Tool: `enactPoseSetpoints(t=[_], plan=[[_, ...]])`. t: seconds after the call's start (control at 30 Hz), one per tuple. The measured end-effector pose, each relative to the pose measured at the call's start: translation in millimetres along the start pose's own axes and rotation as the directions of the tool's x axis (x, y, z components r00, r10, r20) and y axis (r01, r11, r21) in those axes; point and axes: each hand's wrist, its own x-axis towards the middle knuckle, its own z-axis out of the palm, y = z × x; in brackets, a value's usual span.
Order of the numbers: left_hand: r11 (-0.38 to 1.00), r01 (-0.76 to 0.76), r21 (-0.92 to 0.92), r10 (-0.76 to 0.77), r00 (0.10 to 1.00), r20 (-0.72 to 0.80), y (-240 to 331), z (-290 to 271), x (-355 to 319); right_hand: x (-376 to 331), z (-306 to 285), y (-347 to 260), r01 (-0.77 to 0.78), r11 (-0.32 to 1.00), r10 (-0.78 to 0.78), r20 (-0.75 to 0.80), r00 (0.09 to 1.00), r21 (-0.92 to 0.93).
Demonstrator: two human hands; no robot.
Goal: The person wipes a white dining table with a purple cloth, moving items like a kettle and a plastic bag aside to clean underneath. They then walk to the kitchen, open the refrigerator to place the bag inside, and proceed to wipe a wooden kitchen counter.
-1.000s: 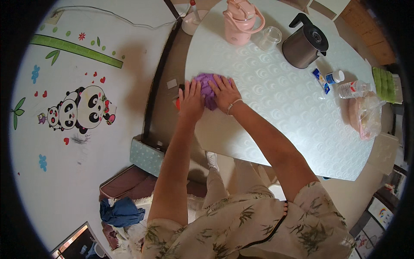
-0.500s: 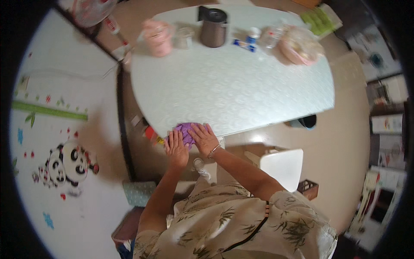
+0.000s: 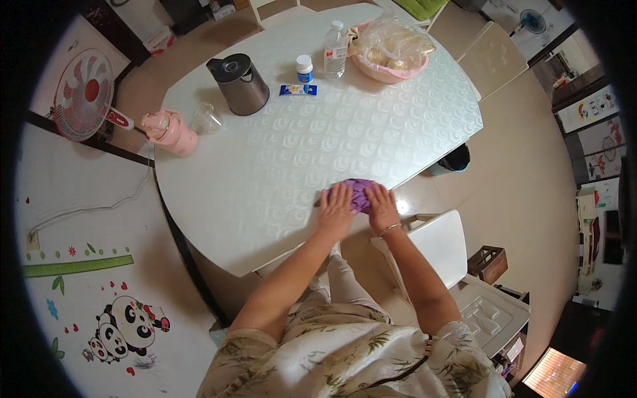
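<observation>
Both hands, left hand (image 3: 336, 207) and right hand (image 3: 381, 207), lie spread flat on the crumpled purple cloth (image 3: 358, 192). Since 1 second ago the cloth has shifted along the near edge of the white embossed table (image 3: 279, 159), so the wiping looks to be working along that edge.

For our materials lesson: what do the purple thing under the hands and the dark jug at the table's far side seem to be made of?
Purple cloth: soft fabric, matte and crumpled beneath the left hand and right hand. Dark kettle: probably brushed metal, given its dull grey sheen, with a black, likely plastic, lid and handle.
</observation>
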Motion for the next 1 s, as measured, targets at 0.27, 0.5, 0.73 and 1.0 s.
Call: enactPoseSetpoints(t=[0.27, 0.5, 0.73, 1.0], plan=[[0.999, -0.031, -0.01, 0.03, 0.997, -0.07, -10.7, -12.0, 74.9, 62.4, -0.9, 29.2, -0.028, 0.999, 0.029, -0.072, 0.997, 0.025], [0.956, 0.289, -0.052, -0.293, 0.928, -0.229, -149.5, -68.5, 11.7, 178.8, 9.7, 15.9, 0.032, 0.989, -0.023, -0.067, 0.997, 0.144], [0.904, 0.415, -0.105, -0.428, 0.875, -0.227, -208.9, -66.2, -57.0, 200.7, 16.3, -80.5, 0.064, 0.996, -0.066, 0.041, 0.997, 0.055], [0.913, 0.366, -0.179, -0.404, 0.874, -0.269, -213.7, -65.6, -60.3, 268.8, 38.3, -170.4, 0.18, 0.982, -0.183, 0.061, 0.981, 0.057]])
